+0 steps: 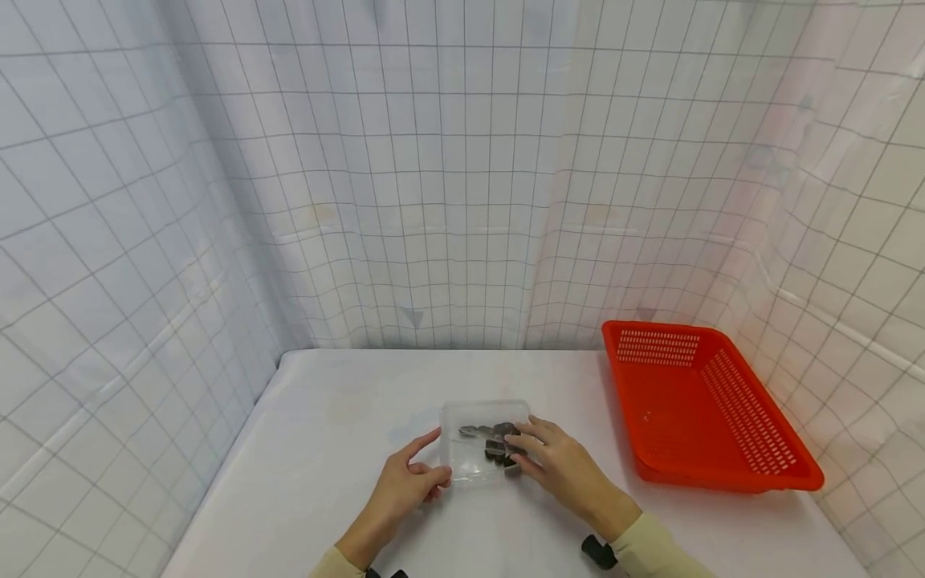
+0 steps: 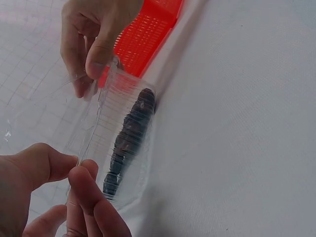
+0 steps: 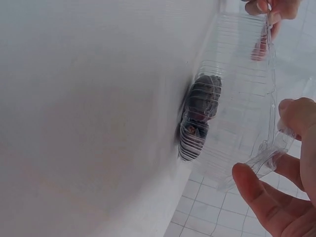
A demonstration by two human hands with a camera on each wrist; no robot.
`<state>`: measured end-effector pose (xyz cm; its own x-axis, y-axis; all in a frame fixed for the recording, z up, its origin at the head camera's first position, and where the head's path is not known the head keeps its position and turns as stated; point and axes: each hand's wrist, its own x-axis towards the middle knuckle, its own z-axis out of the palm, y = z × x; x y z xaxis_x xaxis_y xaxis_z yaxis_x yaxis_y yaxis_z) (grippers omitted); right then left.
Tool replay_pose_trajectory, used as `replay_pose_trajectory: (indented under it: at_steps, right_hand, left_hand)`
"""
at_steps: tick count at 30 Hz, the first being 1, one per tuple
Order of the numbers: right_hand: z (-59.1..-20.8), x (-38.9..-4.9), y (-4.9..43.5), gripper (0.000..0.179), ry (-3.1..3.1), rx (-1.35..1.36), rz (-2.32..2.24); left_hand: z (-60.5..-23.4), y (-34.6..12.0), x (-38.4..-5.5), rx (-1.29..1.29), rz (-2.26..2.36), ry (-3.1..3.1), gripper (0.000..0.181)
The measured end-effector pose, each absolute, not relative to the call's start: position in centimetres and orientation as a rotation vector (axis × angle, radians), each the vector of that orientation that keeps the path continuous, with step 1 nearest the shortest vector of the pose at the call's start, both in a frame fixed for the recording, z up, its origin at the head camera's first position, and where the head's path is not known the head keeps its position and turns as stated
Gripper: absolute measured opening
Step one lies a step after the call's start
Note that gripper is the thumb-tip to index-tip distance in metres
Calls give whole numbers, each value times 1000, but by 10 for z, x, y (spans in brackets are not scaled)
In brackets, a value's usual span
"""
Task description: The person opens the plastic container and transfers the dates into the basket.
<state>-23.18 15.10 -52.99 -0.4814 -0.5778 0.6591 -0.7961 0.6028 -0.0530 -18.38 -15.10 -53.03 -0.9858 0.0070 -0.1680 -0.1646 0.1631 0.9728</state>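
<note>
A clear plastic box (image 1: 470, 466) with ribbed sides sits on the white table, with several dark, lumpy pieces (image 2: 129, 133) lying on its bottom. What these pieces are, I cannot tell. At the box's left edge, my left hand (image 1: 409, 480) pinches the clear rim between thumb and fingertip, the other fingers bent below. My right hand (image 1: 560, 466) is at the opposite side, its fingers over the right edge in the head view. From the right wrist view, thumb and fingers of the right hand (image 3: 291, 173) hold the crinkled plastic at the rim's corner.
A red plastic basket (image 1: 694, 401) with perforated walls stands on the right of the white table (image 1: 347, 417). White grid-patterned sheets (image 1: 448, 177) hang behind and on both sides. A black wrist-worn piece (image 1: 598, 552) shows at the right sleeve.
</note>
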Motion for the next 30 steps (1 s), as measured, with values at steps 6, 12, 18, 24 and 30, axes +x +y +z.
replay_pose_trajectory:
  at_steps: [6, 12, 18, 24, 30]
  right_hand:
    - [-530, -234, 153, 40, -2210, 1090, 477]
    - [-523, -243, 158, 43, -2161, 1053, 556]
    - [-504, -254, 165, 46, -2161, 992, 708]
    - [-496, -261, 162, 49, -2240, 932, 758]
    - [-500, -267, 158, 64, -2362, 829, 880]
  left_hand:
    - [-530, -152, -184, -125, 1936, 2279, 80]
    - [-533, -151, -185, -99, 1926, 2293, 80]
    - [-531, -150, -183, -132, 1917, 2340, 81]
    - [-528, -149, -183, -160, 1839, 2453, 86]
    - [-525, -146, -185, -124, 1688, 2672, 89]
